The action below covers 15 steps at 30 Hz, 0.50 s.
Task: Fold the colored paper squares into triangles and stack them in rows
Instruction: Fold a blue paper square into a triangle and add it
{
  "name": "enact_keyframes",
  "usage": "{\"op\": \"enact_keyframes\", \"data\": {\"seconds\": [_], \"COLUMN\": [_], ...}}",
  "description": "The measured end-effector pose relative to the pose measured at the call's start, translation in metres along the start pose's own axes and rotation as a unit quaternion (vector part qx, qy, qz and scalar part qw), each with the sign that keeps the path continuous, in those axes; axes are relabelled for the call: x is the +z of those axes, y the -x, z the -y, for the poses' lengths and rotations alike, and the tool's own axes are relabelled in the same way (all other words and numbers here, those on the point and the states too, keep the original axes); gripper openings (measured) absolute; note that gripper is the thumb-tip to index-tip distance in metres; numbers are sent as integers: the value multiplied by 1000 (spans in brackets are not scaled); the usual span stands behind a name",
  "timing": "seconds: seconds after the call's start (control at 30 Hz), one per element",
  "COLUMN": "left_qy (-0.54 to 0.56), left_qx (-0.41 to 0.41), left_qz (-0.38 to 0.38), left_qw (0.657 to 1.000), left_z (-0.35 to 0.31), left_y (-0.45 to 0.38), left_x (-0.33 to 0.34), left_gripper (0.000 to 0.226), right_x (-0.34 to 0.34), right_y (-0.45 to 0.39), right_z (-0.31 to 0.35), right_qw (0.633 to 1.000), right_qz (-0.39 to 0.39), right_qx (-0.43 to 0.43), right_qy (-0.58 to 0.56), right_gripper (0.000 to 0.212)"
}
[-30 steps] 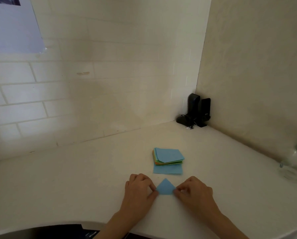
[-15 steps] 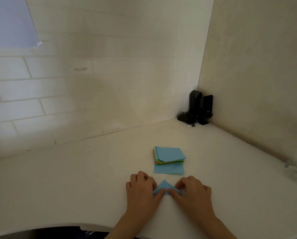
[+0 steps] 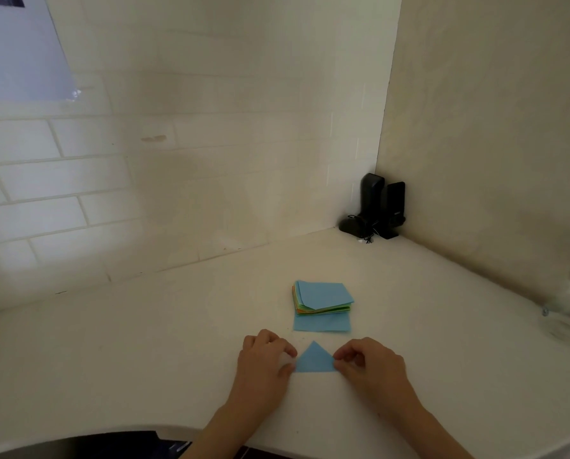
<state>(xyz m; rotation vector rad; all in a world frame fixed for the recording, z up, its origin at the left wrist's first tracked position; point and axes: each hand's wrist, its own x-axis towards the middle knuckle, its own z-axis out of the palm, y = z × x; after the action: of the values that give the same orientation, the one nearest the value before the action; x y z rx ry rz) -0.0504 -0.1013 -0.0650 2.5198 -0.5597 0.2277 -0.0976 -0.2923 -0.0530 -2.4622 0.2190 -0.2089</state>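
Down on white countertop (image 3: 144, 359), blue paper triangle (image 3: 314, 359) lay flat, apex away. Left hand (image 3: 263, 362) pinched its left corner, right hand (image 3: 369, 366) its right corner, fingers curled. Stack of colored squares (image 3: 323, 301) just beyond.

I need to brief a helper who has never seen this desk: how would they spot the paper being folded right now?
Start at the black speakers in the far corner of the white counter and come toward the near edge, past the stack of colored squares. Just in front of it lies a small blue triangle, its side corners pinched by the left hand and right hand. It alone is triangular.
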Motion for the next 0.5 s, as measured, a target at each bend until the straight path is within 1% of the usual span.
{"op": "enact_keyframes", "data": {"seconds": [0.1, 0.2, 0.27, 0.4, 0.5], "left_qy": [-9, -40, -57, -25, 9], "left_qx": [24, -6, -33, -82, -100], "left_qz": [3, 4, 20, 51, 63], "left_qw": [1000, 999, 998, 995, 993], "left_z": [-12, -27, -34, -36, -32], "left_y": [3, 5, 3, -6, -9], "left_x": [2, 4, 4, 2, 0], "left_gripper": [27, 29, 32, 36, 36], "right_x": [5, 8, 10, 9, 9], "right_y": [1, 2, 3, 3, 3], "right_z": [-2, -4, -5, -5, -6], "right_qw": [1000, 999, 999, 999, 999], "right_qz": [-12, -25, -30, -30, -35], "right_qx": [-3, -16, -19, -17, -20], "right_qy": [8, 18, 21, 32, 30], "right_gripper": [19, 22, 21, 23, 21]}}
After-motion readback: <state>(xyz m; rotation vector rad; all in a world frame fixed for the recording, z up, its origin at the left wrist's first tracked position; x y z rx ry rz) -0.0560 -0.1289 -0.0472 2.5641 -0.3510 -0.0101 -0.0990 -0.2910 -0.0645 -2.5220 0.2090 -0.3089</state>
